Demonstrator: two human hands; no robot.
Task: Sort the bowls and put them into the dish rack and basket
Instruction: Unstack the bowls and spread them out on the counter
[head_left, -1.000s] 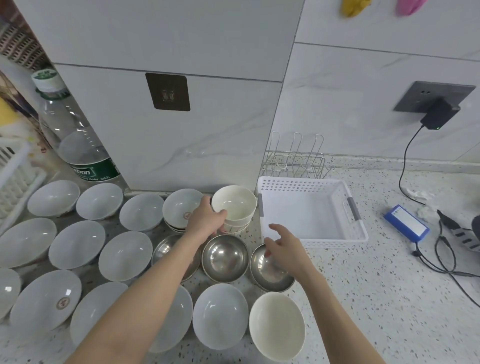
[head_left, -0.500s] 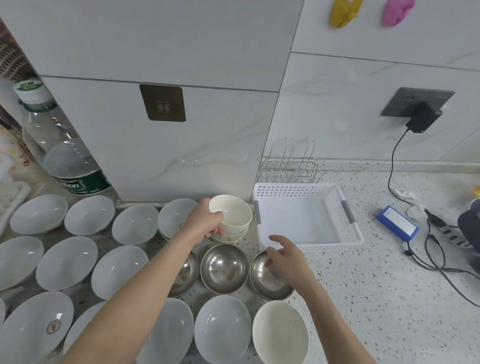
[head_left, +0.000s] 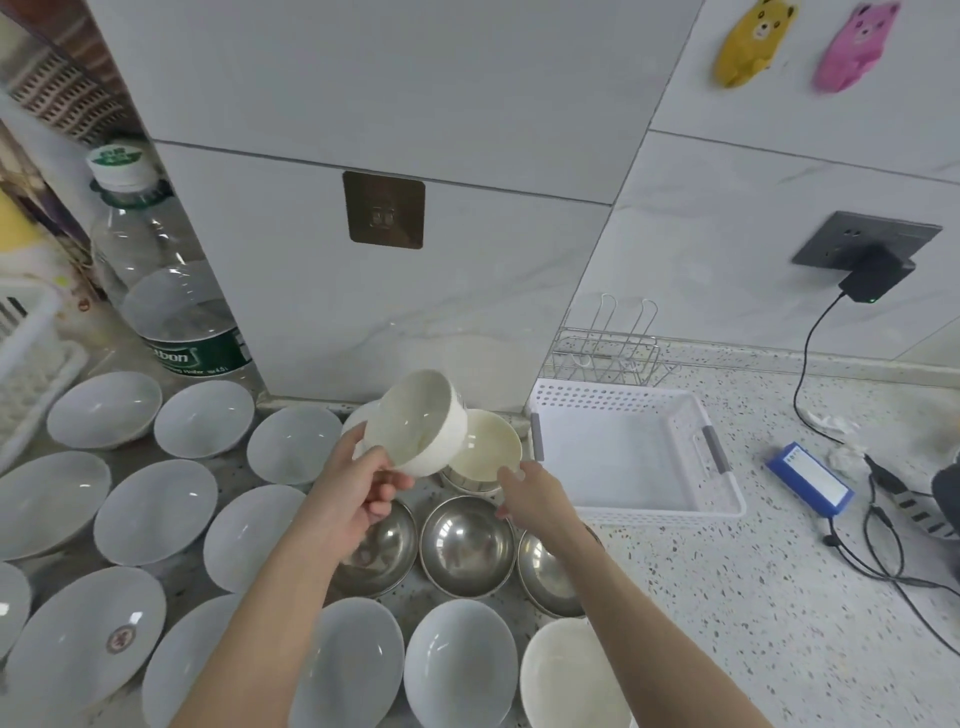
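While the left hand (head_left: 358, 488) grips a tilted cream bowl (head_left: 415, 423) above the counter, the right hand (head_left: 535, 493), fingers loosely open, touches the rim of a second bowl (head_left: 488, 447). Basket (head_left: 634, 457) and rack (head_left: 608, 353) hold nothing.

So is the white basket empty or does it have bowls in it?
Empty. The white basket shows only its bare floor; the left hand holds a cream bowl outside it.

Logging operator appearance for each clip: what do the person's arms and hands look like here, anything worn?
Both arms are bare up to the frame's bottom edge, with no sleeves showing. The left hand and right hand wear no gloves, and no rings, watch or bracelet are visible.
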